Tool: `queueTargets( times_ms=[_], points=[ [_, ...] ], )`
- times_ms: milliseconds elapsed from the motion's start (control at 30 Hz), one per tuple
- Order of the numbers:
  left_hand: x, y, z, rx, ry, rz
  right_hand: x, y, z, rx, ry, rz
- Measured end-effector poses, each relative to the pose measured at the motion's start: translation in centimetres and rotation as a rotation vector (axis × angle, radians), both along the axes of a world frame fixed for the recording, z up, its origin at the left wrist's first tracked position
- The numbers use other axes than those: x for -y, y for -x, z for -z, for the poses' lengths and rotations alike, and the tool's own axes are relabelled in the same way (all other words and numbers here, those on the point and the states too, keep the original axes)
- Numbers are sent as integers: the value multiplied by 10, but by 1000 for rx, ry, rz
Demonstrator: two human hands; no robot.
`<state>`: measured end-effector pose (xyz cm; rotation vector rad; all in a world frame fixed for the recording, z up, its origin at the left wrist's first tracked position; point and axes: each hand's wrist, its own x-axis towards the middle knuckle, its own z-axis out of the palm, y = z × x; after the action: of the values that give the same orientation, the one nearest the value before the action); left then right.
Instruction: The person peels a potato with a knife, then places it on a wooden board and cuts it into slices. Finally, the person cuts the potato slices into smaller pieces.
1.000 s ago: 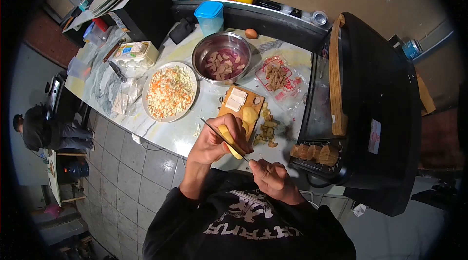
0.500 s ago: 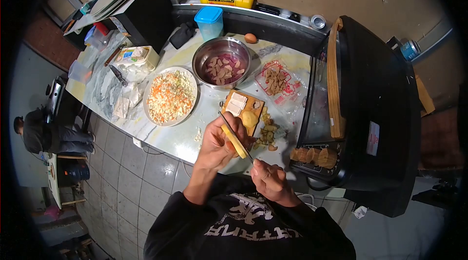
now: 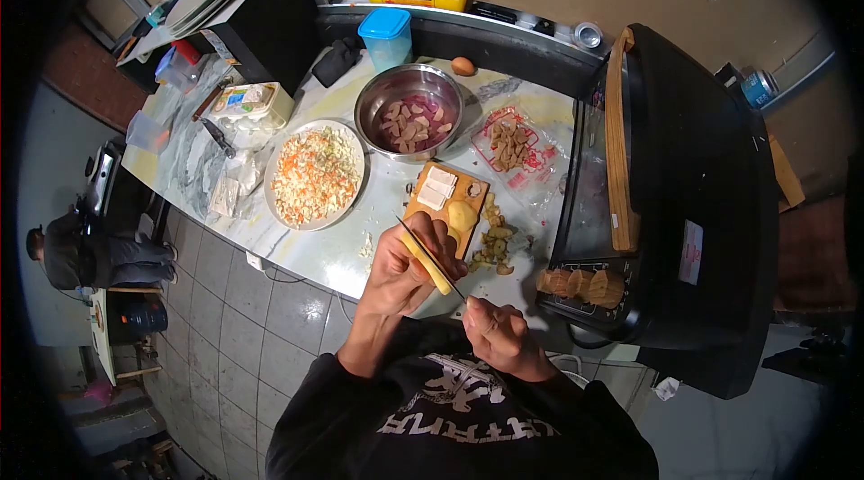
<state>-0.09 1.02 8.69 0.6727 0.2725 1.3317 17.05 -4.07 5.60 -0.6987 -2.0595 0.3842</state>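
Note:
My left hand is closed around a piece of pale yellow peeled potato held above the counter's front edge. My right hand grips the handle of a knife, its thin dark blade lying along the potato and its tip pointing up and left. The fingers hide part of the potato. Just beyond the hands, a wooden cutting board carries white rectangular slices and a whole peeled potato. Potato peelings lie beside the board's right edge.
A plate of shredded vegetables, a steel bowl with pale and reddish-purple pieces, and a plastic bag with brown pieces stand behind. At right is a large black appliance. Another person stands far left.
The knife and potato have shifted slightly up and left, the blade tip moving a little. A translucent bluish patch over the peelings no longer shows. Both hands keep their grips.

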Motion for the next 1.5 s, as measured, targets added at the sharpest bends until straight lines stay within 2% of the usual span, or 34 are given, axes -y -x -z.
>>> queueTargets(
  times_ms=[200, 300, 433, 567, 733, 800, 1400, 1500],
  points=[
    [-4, 11, -6, -176, -86, -32, 1, 0, -4, 53, -2, -9],
    [-6, 21, -6, -250, -123, -5, -1, -1, -9, -27, 27, -46],
    [-7, 27, -3, -381, -126, -30, 0, -6, -12, 49, 94, -74],
    [-2, 19, 0, -403, -107, -76, -1, 0, -11, -53, 62, 2],
    [1, -1, -2, -150, -128, -145, 6, -1, 0, -12, 15, 29],
    [3, -1, -3, -147, -128, -162, 7, -1, 0, 19, 10, 16],
    [4, 39, -13, -592, -158, -120, 6, -4, -10, 53, 129, -52],
    [2, 40, -14, -586, -175, -95, 5, -6, -12, 40, 190, -101]
  ],
)
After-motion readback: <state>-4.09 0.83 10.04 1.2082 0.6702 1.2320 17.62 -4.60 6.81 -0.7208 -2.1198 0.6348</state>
